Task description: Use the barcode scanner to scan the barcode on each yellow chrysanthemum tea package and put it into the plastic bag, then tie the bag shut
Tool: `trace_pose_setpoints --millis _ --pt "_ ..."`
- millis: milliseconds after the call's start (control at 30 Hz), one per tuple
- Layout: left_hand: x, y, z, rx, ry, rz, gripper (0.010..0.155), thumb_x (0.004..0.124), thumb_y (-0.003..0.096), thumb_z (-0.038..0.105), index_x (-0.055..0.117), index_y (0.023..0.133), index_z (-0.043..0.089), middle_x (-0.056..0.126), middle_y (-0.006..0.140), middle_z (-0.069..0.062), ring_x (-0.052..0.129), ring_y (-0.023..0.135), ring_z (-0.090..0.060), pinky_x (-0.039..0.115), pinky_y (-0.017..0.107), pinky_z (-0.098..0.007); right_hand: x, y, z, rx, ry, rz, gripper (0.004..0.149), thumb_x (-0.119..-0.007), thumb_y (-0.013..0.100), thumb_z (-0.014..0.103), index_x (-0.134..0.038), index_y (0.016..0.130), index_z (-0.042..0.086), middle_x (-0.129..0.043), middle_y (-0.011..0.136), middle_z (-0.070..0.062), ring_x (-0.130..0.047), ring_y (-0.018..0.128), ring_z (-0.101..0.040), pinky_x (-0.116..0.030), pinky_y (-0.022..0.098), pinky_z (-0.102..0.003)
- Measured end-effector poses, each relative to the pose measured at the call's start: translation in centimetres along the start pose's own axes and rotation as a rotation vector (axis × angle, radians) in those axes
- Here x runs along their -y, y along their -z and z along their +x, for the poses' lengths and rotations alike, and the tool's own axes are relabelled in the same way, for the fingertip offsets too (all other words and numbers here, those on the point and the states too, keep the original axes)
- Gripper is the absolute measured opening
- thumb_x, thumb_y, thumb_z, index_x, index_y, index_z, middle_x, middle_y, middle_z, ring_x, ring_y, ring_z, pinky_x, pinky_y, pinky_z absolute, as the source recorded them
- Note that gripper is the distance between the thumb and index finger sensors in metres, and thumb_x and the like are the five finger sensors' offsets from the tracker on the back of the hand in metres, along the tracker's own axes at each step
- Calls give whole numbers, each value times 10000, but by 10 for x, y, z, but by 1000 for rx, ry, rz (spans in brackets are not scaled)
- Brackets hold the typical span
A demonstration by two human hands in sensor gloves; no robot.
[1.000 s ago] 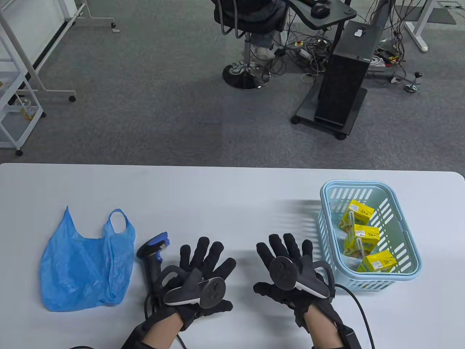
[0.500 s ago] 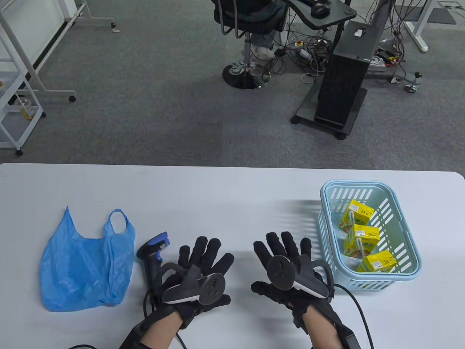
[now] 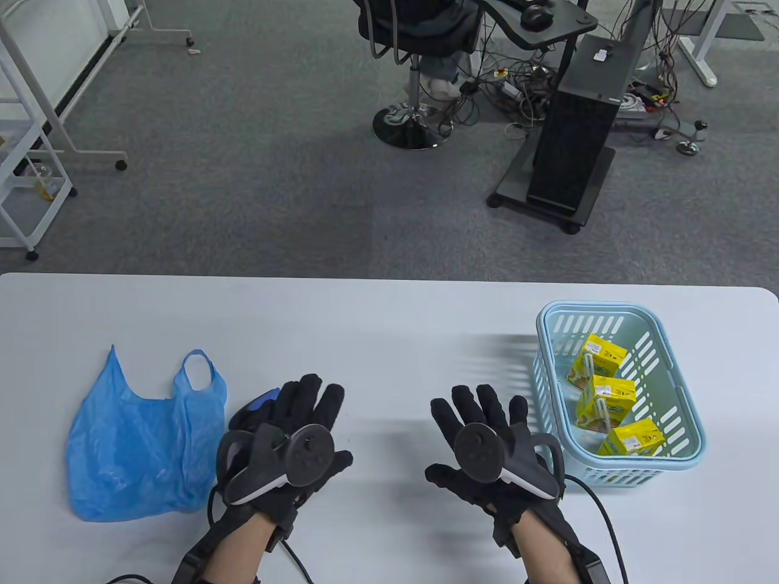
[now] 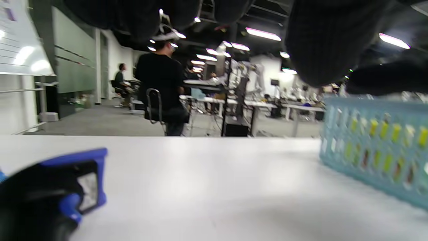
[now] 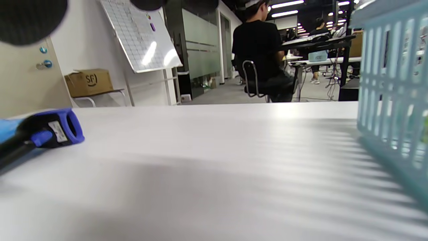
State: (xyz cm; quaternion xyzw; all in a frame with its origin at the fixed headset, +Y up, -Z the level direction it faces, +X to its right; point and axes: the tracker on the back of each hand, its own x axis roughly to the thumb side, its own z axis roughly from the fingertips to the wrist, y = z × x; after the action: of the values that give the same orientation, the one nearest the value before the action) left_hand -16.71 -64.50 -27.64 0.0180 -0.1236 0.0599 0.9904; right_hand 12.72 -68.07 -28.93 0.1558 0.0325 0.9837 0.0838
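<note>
Both grips open – left hand point(image 3: 286, 450) over scanner point(image 3: 258, 406)

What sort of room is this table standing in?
Probably an open-plan office or lab. Grey carpet covers the floor, a black computer tower stands on a wheeled stand amid tangled cables, and the wrist views show long ceiling strip lights, rows of desks and a tilted whiteboard.

bright overhead light, blurred wrist views

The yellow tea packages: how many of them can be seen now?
3, all inside the basket: far package, middle package, near package. None is in the blue bag, as far as visible.
</note>
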Motion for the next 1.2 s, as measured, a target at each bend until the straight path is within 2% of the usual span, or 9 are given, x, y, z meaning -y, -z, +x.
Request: trace_pose_setpoints --millis 267,433,533,667,867,967,1033,1100,1200 --pt "-12 25 -83 -322 16 -75 746 871 432 551 707 1066 193 816 1019 -175 910 869 -387 743 599 -559 9 -4 -1 -12 -26 37 949 -711 313 650 -310 1104 313 -237 1167 -75 -207 1085 -388 -131 684 -717" --pt "9 46 -140 -681 149 -162 652 869 437 523 806 976 162 970 843 -133 1028 697 -314 813 507 -506 10 -4 0 -3 -7 13 927 -712 315 644 -358 1104 308 -280 1166 -79 -244 1089 -385 -152 692 -716" --pt "32 53 -162 -785 245 -266 565 875 428 518 901 872 170 1055 701 -81 1087 565 -253 854 443 -463 7 -3 2 6 6 15 913 -713 316 639 -395 1101 299 -318 1164 -84 -273 1089 -385 -168 695 -716" --pt "57 59 -174 -836 322 -302 599 833 419 589 924 843 176 1074 663 -64 1102 527 -233 868 423 -445 4 -2 4 7 -18 28 909 -711 316 639 -410 1101 293 -332 1163 -87 -280 1088 -386 -173 694 -717" --pt "89 57 -189 -885 301 -417 745 783 408 667 834 957 165 991 825 -122 1042 683 -303 828 492 -493 0 0 2 -1 -34 41 902 -707 317 641 -435 1100 284 -345 1160 -95 -293 1085 -391 -182 691 -720" --pt "106 50 -199 -906 272 -461 707 805 422 608 791 963 153 942 867 -138 1018 732 -318 829 512 -489 -3 2 0 -8 -40 54 902 -712 316 636 -441 1099 280 -349 1159 -96 -297 1084 -393 -184 691 -720" --pt "108 47 -202 -904 277 -395 578 812 446 521 803 912 181 917 877 -150 1015 731 -325 834 510 -480 -4 3 -2 -8 -40 59 900 -721 316 628 -449 1097 273 -353 1157 -99 -302 1082 -395 -187 690 -721" --pt "108 45 -200 -902 328 -405 439 831 456 430 828 847 230 920 869 -105 1021 730 -283 845 514 -452 -5 2 -3 -11 -46 63 899 -725 315 625 -454 1097 272 -357 1157 -100 -307 1082 -396 -189 690 -722" --pt "107 42 -201 -892 321 -401 397 845 452 402 842 817 246 928 865 -82 1031 725 -260 851 517 -439 -4 2 -2 -10 -43 62 897 -725 316 623 -457 1096 271 -359 1157 -101 -308 1081 -396 -189 691 -721"
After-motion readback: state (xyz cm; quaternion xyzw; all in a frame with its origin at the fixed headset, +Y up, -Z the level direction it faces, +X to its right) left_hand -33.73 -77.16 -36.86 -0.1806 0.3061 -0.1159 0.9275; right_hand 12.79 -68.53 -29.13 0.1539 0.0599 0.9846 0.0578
